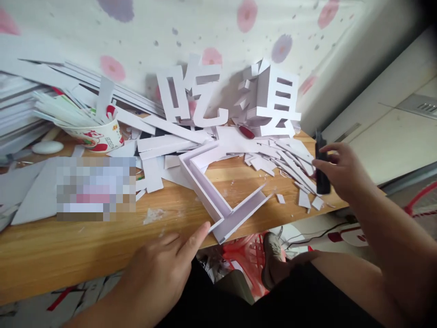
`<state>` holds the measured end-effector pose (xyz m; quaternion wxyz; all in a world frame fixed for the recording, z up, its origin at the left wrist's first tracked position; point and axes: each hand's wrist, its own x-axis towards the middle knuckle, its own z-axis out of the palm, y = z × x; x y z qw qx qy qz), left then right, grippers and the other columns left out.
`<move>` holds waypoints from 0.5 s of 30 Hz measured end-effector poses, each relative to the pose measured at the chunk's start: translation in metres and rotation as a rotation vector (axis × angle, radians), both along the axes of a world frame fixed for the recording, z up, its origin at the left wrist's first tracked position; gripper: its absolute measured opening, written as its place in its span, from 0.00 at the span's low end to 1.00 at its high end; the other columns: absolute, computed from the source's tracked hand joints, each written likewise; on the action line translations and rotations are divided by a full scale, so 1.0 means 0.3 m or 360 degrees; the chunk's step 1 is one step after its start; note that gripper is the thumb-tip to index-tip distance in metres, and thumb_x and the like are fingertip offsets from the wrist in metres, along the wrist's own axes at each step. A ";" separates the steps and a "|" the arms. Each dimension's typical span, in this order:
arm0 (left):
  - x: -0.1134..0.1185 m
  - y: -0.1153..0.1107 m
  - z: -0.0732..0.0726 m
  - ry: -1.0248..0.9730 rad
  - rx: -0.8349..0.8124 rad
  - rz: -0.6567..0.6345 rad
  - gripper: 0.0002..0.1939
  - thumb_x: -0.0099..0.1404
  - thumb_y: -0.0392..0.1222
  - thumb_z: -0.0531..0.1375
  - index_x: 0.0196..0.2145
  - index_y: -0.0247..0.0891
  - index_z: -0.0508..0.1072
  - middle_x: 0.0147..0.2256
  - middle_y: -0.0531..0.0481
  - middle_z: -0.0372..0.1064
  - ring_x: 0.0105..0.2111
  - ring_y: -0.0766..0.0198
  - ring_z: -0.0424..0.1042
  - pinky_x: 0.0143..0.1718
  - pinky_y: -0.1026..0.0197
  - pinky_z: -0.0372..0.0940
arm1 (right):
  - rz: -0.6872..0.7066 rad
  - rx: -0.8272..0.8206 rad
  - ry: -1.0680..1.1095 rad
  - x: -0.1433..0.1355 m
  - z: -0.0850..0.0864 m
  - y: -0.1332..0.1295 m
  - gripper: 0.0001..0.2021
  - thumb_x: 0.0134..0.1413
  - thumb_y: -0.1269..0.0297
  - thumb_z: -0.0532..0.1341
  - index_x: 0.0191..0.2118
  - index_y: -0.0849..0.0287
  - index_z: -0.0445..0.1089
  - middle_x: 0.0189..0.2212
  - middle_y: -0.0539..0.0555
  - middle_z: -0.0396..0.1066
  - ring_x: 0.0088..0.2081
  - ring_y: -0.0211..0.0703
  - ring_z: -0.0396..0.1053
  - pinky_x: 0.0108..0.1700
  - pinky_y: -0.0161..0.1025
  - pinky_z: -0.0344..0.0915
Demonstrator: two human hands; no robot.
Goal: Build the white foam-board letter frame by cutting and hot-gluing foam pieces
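A white angular letter frame [208,191], with a flat base and thin upright walls, lies at the table's front edge. My left hand [160,264] is at its near corner. One finger stretches out to press the wall there, while the others curl under and are partly hidden. Above the table's right end, my right hand [344,166] pinches a black oblong tool [322,164] between thumb and fingers; its exact kind is unclear. White offcuts and strips [293,164] lie just left of that tool.
Two finished-looking white block characters, one [191,93] left and one [282,100] right, stand against the patterned wall cloth. A paper cup [102,136] holds many strips. A red-handled item [246,132] rests among scraps. White sheets pile up at left. A red bag [249,255] sits below.
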<state>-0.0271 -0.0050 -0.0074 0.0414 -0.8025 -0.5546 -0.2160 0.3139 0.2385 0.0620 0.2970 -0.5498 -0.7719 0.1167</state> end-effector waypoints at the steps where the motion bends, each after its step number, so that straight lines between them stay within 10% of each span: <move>1: -0.001 0.001 -0.002 0.0025 -0.0017 -0.0032 0.31 0.59 0.24 0.47 0.60 0.36 0.61 0.29 0.49 0.75 0.27 0.63 0.74 0.30 0.61 0.72 | 0.0075 -0.0029 0.0084 -0.029 0.020 -0.084 0.21 0.66 0.53 0.50 0.59 0.51 0.45 0.38 0.56 0.68 0.23 0.41 0.69 0.22 0.36 0.68; 4: -0.003 0.004 -0.002 0.0046 -0.0028 -0.0057 0.31 0.58 0.24 0.47 0.59 0.34 0.60 0.31 0.47 0.76 0.28 0.62 0.74 0.30 0.59 0.73 | 0.0674 -0.0284 0.0430 -0.133 0.053 -0.355 0.26 0.64 0.60 0.53 0.64 0.45 0.43 0.44 0.55 0.68 0.25 0.41 0.70 0.23 0.35 0.71; 8: -0.005 0.009 0.004 0.0049 0.0001 -0.0047 0.30 0.58 0.25 0.48 0.58 0.33 0.62 0.34 0.44 0.76 0.29 0.60 0.76 0.32 0.56 0.74 | 0.0982 -0.0095 -0.0136 -0.236 0.055 -0.607 0.30 0.64 0.62 0.53 0.69 0.49 0.44 0.57 0.53 0.60 0.53 0.53 0.65 0.47 0.42 0.73; 15: -0.006 0.016 0.010 0.0025 -0.0035 -0.0040 0.29 0.59 0.27 0.49 0.58 0.35 0.63 0.30 0.47 0.75 0.28 0.62 0.75 0.32 0.59 0.72 | 0.1216 -0.0136 -0.0437 -0.245 0.034 -0.676 0.34 0.55 0.70 0.56 0.67 0.48 0.49 0.45 0.50 0.71 0.41 0.48 0.73 0.39 0.36 0.75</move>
